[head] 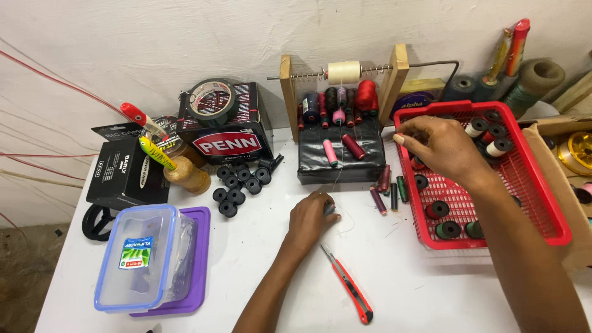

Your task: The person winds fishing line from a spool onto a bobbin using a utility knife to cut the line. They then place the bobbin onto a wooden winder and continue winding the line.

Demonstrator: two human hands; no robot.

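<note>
Red mesh basket [542, 203], right hand [441, 148] fingers curled inside, left hand [311, 219] pinching thread [337, 172]

The left hand [313, 217] hides what it presses. The right hand [439, 147] covers some spools in the basket [535, 179]. The box [564, 185] is cut off.

Left of the red basket [558, 222], a glossy moulded-plastic lattice, stands a rack [394, 74] of bare, matt wood carrying a thin metal rod with coiled springs, and below the rack lies a black pad [364, 168] wrapped in shiny, creased plastic film. Further left of the basket, the tabletop [419, 290] is smooth, matt white, the utility knife [349, 285] is glossy red plastic, and the lidded box [148, 256] is clear, shiny plastic.
</note>
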